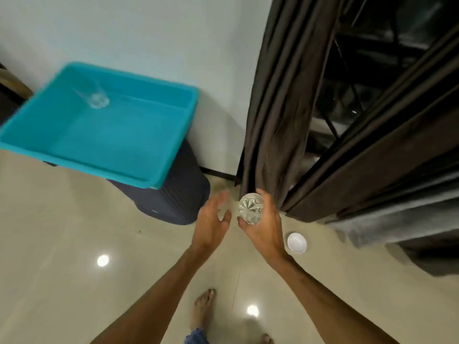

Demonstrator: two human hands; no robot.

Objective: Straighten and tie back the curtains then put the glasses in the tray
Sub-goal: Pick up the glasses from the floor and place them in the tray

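A clear cut-pattern glass (250, 208) is gripped from the side by my right hand (263, 224), low over the floor near the curtain's foot. My left hand (212, 219) is just left of it, fingers curved around a faint clear blur that I cannot identify. A teal tray (159, 175) sits on a dark ribbed bin at the left, and one clear glass (95, 98) lies tilted in its far left part. The dark brown curtain (275, 115) hangs gathered in folds at the right.
The dark ribbed bin (183, 194) under the tray stands against the white wall. A small white round object (296, 242) lies on the glossy beige floor by my right wrist. A dark window and grey fabric (397, 219) fill the right. My bare feet (202, 309) are below.
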